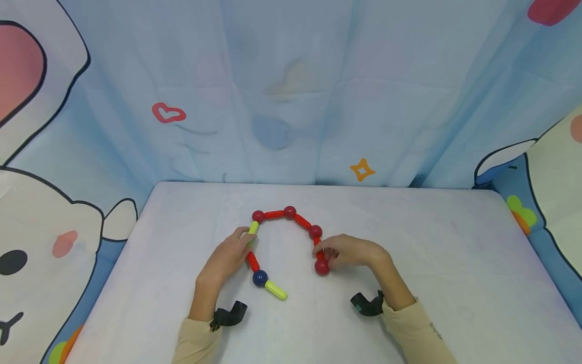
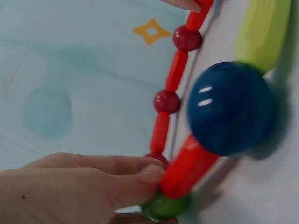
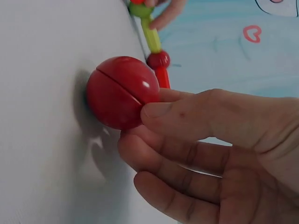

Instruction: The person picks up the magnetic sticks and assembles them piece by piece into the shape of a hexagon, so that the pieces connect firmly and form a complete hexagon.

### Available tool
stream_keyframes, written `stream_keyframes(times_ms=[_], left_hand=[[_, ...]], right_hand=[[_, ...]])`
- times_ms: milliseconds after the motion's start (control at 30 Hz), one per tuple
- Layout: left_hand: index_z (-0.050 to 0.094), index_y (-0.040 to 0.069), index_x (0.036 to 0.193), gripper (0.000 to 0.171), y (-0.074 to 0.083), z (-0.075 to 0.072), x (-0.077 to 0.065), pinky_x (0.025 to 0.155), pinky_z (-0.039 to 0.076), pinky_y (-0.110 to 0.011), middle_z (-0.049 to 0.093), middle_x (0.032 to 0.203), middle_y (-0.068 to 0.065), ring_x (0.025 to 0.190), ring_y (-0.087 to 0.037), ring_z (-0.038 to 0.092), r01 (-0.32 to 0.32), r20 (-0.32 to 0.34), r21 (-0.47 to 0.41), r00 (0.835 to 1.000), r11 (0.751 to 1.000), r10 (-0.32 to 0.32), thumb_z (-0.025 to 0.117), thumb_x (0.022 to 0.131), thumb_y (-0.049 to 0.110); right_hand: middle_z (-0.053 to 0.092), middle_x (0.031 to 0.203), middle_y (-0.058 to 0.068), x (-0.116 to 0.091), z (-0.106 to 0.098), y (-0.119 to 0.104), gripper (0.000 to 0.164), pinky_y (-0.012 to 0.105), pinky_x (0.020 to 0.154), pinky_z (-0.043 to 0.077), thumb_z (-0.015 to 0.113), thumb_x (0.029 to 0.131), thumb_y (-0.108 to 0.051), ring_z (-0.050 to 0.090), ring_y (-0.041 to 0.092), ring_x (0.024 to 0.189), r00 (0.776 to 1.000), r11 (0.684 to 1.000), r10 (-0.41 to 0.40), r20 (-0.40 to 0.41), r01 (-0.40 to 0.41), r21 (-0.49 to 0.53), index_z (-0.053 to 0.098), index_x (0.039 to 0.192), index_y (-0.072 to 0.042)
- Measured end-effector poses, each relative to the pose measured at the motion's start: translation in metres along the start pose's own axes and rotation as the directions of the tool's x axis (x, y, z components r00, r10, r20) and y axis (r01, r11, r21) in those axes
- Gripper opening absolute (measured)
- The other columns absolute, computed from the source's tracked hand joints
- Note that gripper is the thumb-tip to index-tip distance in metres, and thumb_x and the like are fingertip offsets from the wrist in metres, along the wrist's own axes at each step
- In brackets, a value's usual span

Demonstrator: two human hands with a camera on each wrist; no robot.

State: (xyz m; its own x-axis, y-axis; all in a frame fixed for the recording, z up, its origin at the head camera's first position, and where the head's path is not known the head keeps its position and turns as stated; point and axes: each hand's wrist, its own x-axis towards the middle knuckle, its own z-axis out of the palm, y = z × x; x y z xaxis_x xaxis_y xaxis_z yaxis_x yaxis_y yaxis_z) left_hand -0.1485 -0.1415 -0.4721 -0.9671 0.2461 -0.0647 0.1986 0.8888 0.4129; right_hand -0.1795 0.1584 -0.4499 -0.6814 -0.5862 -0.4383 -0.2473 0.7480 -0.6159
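Observation:
A chain of coloured balls and short rods curves in an open loop on the table. Along its left side, my left hand (image 1: 229,257) grips the chain at a green ball (image 2: 163,207), between a yellow-green rod (image 1: 253,227) and a red rod (image 2: 189,165). Below that hand, a blue ball (image 1: 260,278) joins the red rod to another yellow-green rod (image 1: 276,290), whose far end is free. At the other end, my right hand (image 1: 350,251) pinches the last red ball (image 3: 122,92) where it meets its red rod, thumb against the ball.
Across the top of the loop, red balls (image 1: 289,212) alternate with red rods (image 1: 302,221). A white cloth covers the table (image 1: 454,242). Behind it hangs a pale blue printed curtain (image 1: 291,101). Each wrist carries a black camera mount (image 1: 229,314).

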Motion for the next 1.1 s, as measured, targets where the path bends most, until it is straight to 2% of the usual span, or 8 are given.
stream_keyframes(times_ms=[167, 267, 367, 433, 567, 633, 767, 1100], left_hand=[[0.063, 0.015, 0.127, 0.036, 0.002, 0.007, 0.006, 0.099, 0.051, -0.038, 0.050, 0.144, -0.008, 0.128, -0.025, 0.053, -0.062, -0.020, -0.021, 0.998, 0.998, 0.061, 0.063, 0.092, 0.006], [0.064, 0.020, 0.125, 0.040, 0.007, 0.004, 0.002, 0.101, 0.050, -0.039, 0.045, 0.149, -0.005, 0.136, -0.025, 0.046, -0.079, 0.017, 0.008, 0.997, 0.997, 0.079, 0.063, 0.090, 0.001], [0.065, 0.023, 0.124, 0.044, 0.014, -0.002, -0.006, 0.107, 0.044, -0.045, 0.039, 0.153, -0.003, 0.144, -0.027, 0.034, -0.113, 0.099, 0.045, 0.989, 0.993, 0.108, 0.064, 0.087, -0.001], [0.064, 0.024, 0.125, 0.047, 0.017, -0.004, -0.013, 0.112, 0.038, -0.049, 0.035, 0.156, -0.004, 0.148, -0.030, 0.026, -0.160, 0.183, 0.060, 0.972, 0.985, 0.147, 0.068, 0.084, 0.001], [0.063, 0.025, 0.124, 0.045, 0.020, 0.005, -0.026, 0.116, 0.031, -0.053, 0.031, 0.158, -0.006, 0.151, -0.031, 0.018, -0.261, 0.317, 0.036, 0.918, 0.965, 0.236, 0.077, 0.081, 0.020], [0.065, 0.025, 0.118, 0.039, 0.020, 0.012, -0.027, 0.115, 0.033, -0.052, 0.036, 0.155, -0.006, 0.149, -0.030, 0.023, -0.301, 0.297, 0.007, 0.911, 0.953, 0.286, 0.078, 0.081, 0.031], [0.068, 0.024, 0.103, 0.028, 0.020, 0.022, -0.025, 0.109, 0.041, -0.047, 0.051, 0.143, -0.003, 0.137, -0.023, 0.044, -0.352, 0.174, 0.008, 0.922, 0.936, 0.345, 0.076, 0.082, 0.040], [0.071, 0.021, 0.100, 0.030, 0.022, 0.031, -0.021, 0.096, 0.052, -0.037, 0.063, 0.127, 0.001, 0.116, -0.016, 0.059, -0.353, 0.046, 0.131, 0.936, 0.926, 0.350, 0.071, 0.084, 0.046]], right_hand=[[0.059, 0.082, -0.002, 0.002, 0.010, -0.014, 0.040, 0.028, 0.071, 0.051, 0.074, 0.079, -0.005, 0.055, 0.014, 0.079, 1.000, 0.998, 0.022, 0.001, -0.022, -0.054, 0.066, 0.118, -0.012], [0.058, 0.079, -0.002, 0.003, 0.016, -0.022, 0.040, 0.028, 0.070, 0.051, 0.077, 0.079, -0.009, 0.054, 0.014, 0.077, 0.999, 0.995, 0.048, -0.021, -0.050, -0.085, 0.066, 0.117, -0.013], [0.057, 0.078, -0.002, 0.004, 0.020, -0.028, 0.041, 0.028, 0.069, 0.050, 0.079, 0.078, -0.011, 0.054, 0.014, 0.076, 0.997, 0.991, 0.068, -0.039, -0.072, -0.111, 0.067, 0.116, -0.015], [0.057, 0.077, -0.002, 0.005, 0.022, -0.030, 0.041, 0.028, 0.068, 0.050, 0.079, 0.078, -0.012, 0.054, 0.014, 0.075, 0.997, 0.989, 0.069, -0.046, -0.075, -0.124, 0.067, 0.117, -0.015], [0.057, 0.077, -0.003, 0.007, 0.024, -0.032, 0.042, 0.028, 0.069, 0.050, 0.080, 0.077, -0.015, 0.054, 0.014, 0.075, 0.997, 0.990, 0.067, -0.049, -0.073, -0.121, 0.067, 0.116, -0.016], [0.058, 0.077, -0.003, 0.007, 0.024, -0.032, 0.041, 0.029, 0.069, 0.050, 0.080, 0.077, -0.015, 0.054, 0.014, 0.074, 0.996, 0.991, 0.069, -0.053, -0.075, -0.115, 0.067, 0.116, -0.017], [0.058, 0.078, -0.004, 0.007, 0.024, -0.032, 0.041, 0.028, 0.069, 0.051, 0.081, 0.077, -0.015, 0.054, 0.013, 0.075, 0.996, 0.992, 0.064, -0.059, -0.070, -0.101, 0.067, 0.115, -0.017], [0.057, 0.078, -0.002, 0.010, 0.026, -0.034, 0.043, 0.029, 0.066, 0.051, 0.085, 0.072, -0.017, 0.054, 0.015, 0.076, 0.996, 0.992, 0.069, -0.051, -0.074, -0.100, 0.065, 0.109, -0.019]])
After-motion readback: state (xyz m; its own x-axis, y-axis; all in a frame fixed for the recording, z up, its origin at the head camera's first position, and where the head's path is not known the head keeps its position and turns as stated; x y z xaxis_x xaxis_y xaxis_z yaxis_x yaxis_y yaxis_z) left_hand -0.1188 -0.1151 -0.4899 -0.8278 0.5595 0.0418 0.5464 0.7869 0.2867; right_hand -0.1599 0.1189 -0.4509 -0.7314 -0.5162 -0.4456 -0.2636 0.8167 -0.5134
